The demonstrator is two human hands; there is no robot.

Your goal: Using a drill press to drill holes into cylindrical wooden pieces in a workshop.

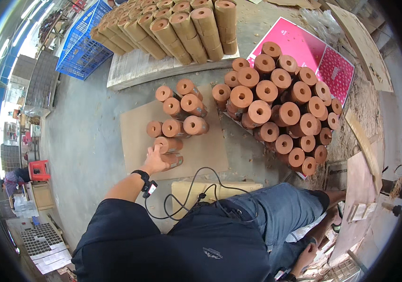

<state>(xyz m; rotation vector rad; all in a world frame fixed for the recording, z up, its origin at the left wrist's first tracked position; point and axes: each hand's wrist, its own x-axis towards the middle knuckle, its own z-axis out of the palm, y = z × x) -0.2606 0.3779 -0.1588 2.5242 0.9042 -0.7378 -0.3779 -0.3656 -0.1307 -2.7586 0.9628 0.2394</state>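
My left hand [155,160] reaches forward, its fingers bent around the end of a reddish-brown cylinder [169,145] with a hole through its middle. A second brown cylinder [174,161] lies right beside that hand, partly covered by it. Both are on a flat cardboard sheet [137,141], where several more such cylinders [172,128] stand or lean in a loose group just beyond. My right hand [307,255] rests low by my bent leg, away from the cylinders; its fingers look loosely extended with nothing visible in them.
A large cluster of brown cylinders [289,114] stands at the right on pink printed board [299,40]. Paper-wrapped bundles [179,35] fill a low pallet [135,73] at the back. A blue crate [82,44] is at far left. Black cable [194,188] loops before my waist.
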